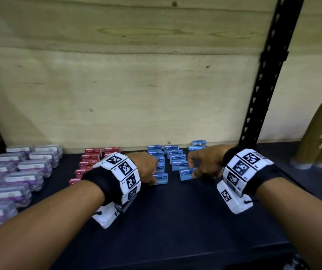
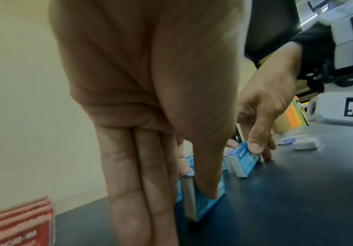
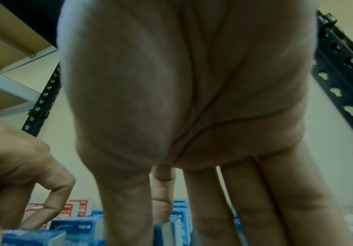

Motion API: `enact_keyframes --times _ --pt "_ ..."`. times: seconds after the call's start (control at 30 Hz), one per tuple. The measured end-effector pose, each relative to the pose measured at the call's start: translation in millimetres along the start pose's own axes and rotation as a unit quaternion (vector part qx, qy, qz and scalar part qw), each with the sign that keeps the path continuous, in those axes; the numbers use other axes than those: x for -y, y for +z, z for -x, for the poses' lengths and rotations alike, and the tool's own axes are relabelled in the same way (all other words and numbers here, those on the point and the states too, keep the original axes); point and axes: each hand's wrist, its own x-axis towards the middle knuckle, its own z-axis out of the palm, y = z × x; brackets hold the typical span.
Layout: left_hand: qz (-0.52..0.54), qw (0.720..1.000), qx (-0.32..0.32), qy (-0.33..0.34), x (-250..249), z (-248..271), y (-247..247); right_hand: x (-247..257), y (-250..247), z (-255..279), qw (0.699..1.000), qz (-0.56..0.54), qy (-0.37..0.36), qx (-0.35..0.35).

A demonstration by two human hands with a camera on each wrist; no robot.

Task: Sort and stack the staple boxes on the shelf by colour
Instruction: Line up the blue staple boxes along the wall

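Two columns of blue staple boxes (image 1: 175, 156) stand in rows on the dark shelf (image 1: 175, 221), with a row of red staple boxes (image 1: 90, 162) to their left. My left hand (image 1: 153, 180) pinches the front blue box of the left column (image 1: 162, 180) between thumb and fingers; the left wrist view shows this box (image 2: 205, 204) upright on the shelf. My right hand (image 1: 192, 172) pinches the front blue box of the right column (image 1: 186, 175), which the left wrist view shows tilted (image 2: 245, 159). The right wrist view shows the fingers (image 3: 209, 208) reaching down around a blue box (image 3: 169, 231).
Several clear boxes with purple contents (image 1: 19, 168) fill the shelf's left side. A black slotted upright (image 1: 269, 71) rises at the back right, with a gold bottle (image 1: 319, 137) beyond it. Small white boxes (image 2: 306, 143) lie further right. A plywood wall backs the shelf.
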Motion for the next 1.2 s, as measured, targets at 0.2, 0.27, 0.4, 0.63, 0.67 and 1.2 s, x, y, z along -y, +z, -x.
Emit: enact_keyframes --times 0.2,0.27,0.4,0.63,0.67,1.2 --pt "0.002 1.0 0.023 0.006 -1.5 1.5 -2.8 10.6 -0.5 -5.4 1.0 0.026 0.005 0.013" --pt "0.006 1.0 0.017 0.009 -1.3 0.1 -1.7 13.5 -0.4 -6.8 0.999 0.035 0.01 0.017" --pt "0.006 1.0 0.014 0.013 -0.2 -3.1 -0.5 14.2 -0.9 -8.3 0.999 0.023 0.017 0.022" --pt "0.009 1.0 0.01 0.008 4.1 -9.0 1.8 15.6 -2.8 -9.0 0.999 0.017 0.026 0.018" --pt "0.008 1.0 0.01 0.01 4.0 -8.8 1.4 16.4 -2.9 -9.4 0.999 0.018 0.026 0.019" --pt "0.026 1.0 -0.004 0.001 4.9 -6.5 3.7 20.5 -1.6 -15.4 0.998 0.062 0.027 0.015"
